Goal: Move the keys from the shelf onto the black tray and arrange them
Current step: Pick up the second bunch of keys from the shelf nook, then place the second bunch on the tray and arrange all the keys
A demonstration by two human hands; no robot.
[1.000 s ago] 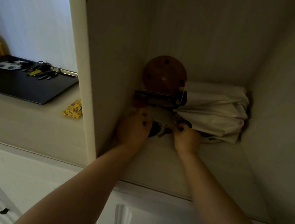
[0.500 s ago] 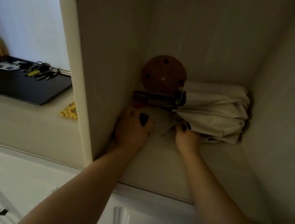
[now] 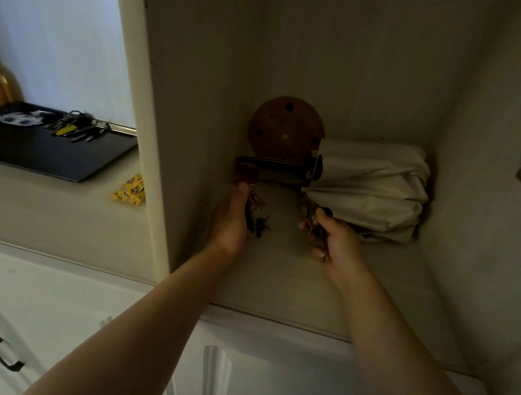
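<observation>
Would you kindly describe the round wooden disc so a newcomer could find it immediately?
Look inside the pale cabinet alcove, at its back wall. The round wooden disc leans there, left of the folded cream umbrella. It alone is reddish-brown and circular, with small dark holes.

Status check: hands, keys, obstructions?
Left hand grips dark key bunch. Right hand grips second bunch. Both inside cream shelf. Nothing blocking.

Your left hand [image 3: 230,218] grips a dark key bunch [image 3: 257,217] dangling beside its palm; your right hand [image 3: 336,242] closes on a second bunch [image 3: 315,226]. Far left of both, more keys [image 3: 73,127] lie splayed on the black tray [image 3: 34,150].
</observation>
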